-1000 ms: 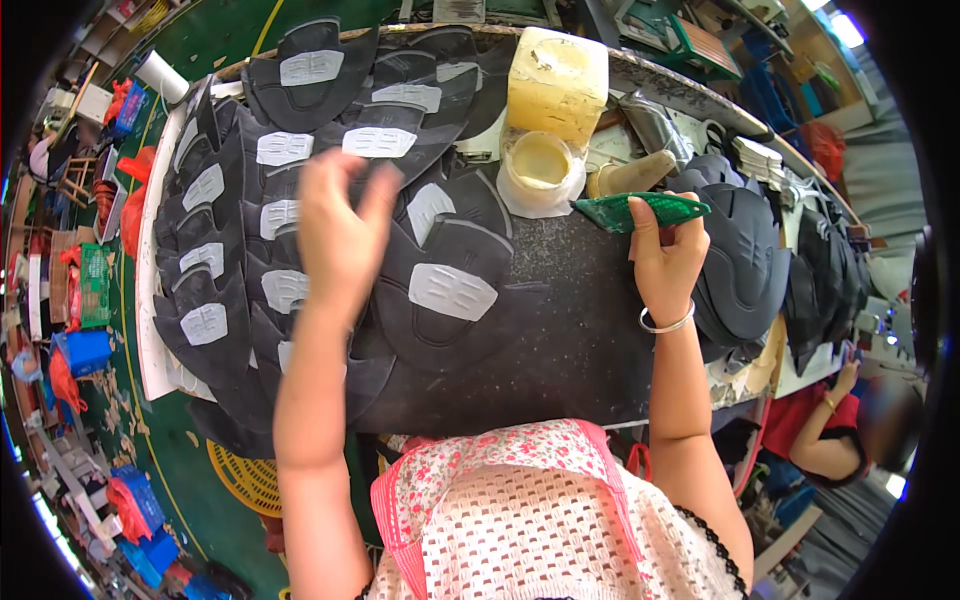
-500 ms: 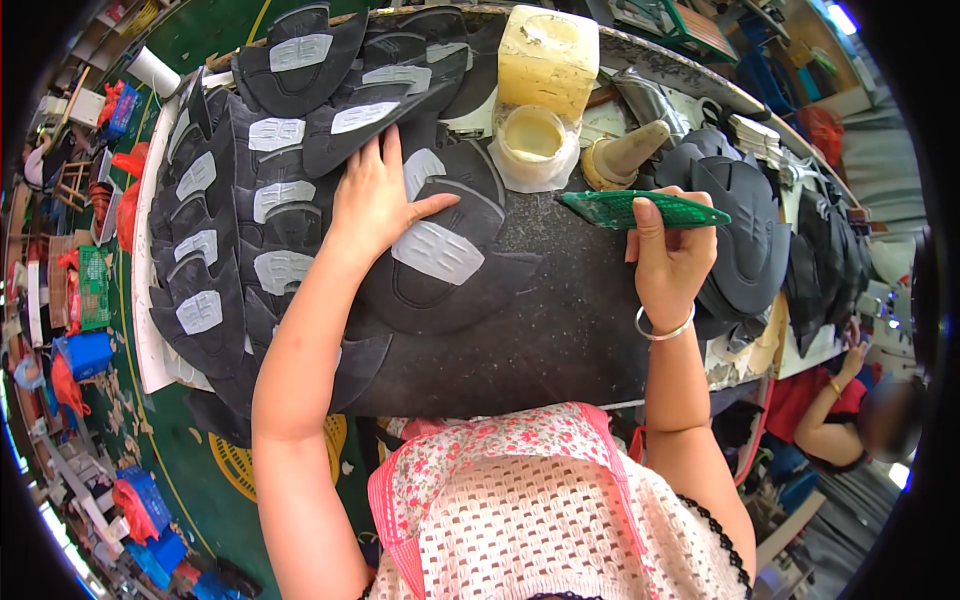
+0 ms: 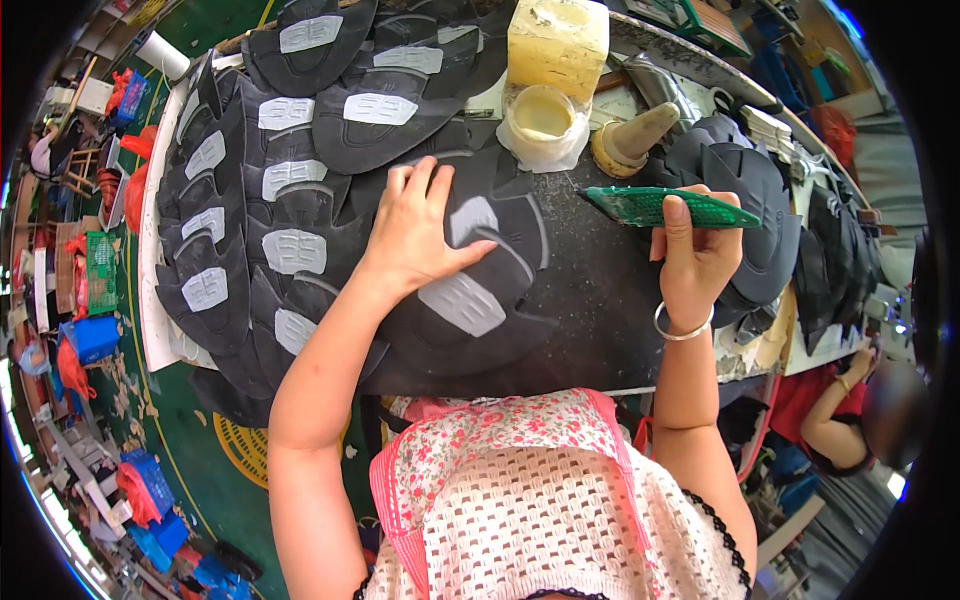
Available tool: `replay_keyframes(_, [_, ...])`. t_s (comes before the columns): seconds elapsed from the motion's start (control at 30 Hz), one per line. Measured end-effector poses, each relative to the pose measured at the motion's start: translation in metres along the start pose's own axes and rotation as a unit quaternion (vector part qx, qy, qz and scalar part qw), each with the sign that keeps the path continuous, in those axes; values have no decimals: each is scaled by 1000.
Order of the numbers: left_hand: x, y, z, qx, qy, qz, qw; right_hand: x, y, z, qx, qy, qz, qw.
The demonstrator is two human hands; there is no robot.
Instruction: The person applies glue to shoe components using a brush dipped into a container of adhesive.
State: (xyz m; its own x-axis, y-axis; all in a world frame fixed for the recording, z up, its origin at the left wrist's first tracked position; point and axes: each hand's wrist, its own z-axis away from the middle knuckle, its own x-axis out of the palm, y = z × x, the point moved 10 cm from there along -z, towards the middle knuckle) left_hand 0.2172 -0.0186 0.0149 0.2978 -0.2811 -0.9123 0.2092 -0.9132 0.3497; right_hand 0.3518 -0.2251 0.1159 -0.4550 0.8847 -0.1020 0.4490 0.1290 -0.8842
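Observation:
My left hand [image 3: 420, 225] lies on overlapping black curved pieces that look like shoe uppers, its fingers stretched and thumb spread to the right. Under and beside it, one black piece carries a grey ribbed patch [image 3: 463, 305]; a second grey patch [image 3: 473, 218] shows on the piece just beyond. My right hand [image 3: 695, 240] grips a flat green tool [image 3: 660, 207] with a textured face and a narrow dark tip pointing left. The tool is held above the dark tabletop [image 3: 590, 300], apart from the pieces. A silvery bangle is on my right wrist.
Rows of black pieces with grey patches [image 3: 295, 252] cover the left side. Beyond stand a yellowish block-shaped container [image 3: 557, 50], an open cup of pale substance [image 3: 543, 115] and a cone-shaped object [image 3: 640, 135]. More black pieces [image 3: 750, 220] are stacked right; another person [image 3: 845, 410] sits beyond.
My left hand has left the far black piece's edge and come nearer and rightward. The patched pieces beside it have shifted right and turned. The green tool stays in my right hand.

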Motion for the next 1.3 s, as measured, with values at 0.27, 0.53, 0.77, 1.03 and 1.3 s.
replay_keyframes(0.27, [-4,-41,-8,-133,40,-141,980,1,14,6,35,8,8,999])
replay_keyframes(0.53, [10,-66,-35,-179,-40,-29,983,64,-4,33,-161,-139,279,936])
replay_keyframes(0.77, [29,-8,-22,-67,-58,49,995,71,42,72,-103,-215,489,839])
replay_keyframes(1.03, [-2,53,-7,26,46,171,984,35,21,88,-50,-160,431,887])
replay_keyframes(1.3, [-31,40,120,-126,44,91,987,55,14,73,-112,-169,361,910])
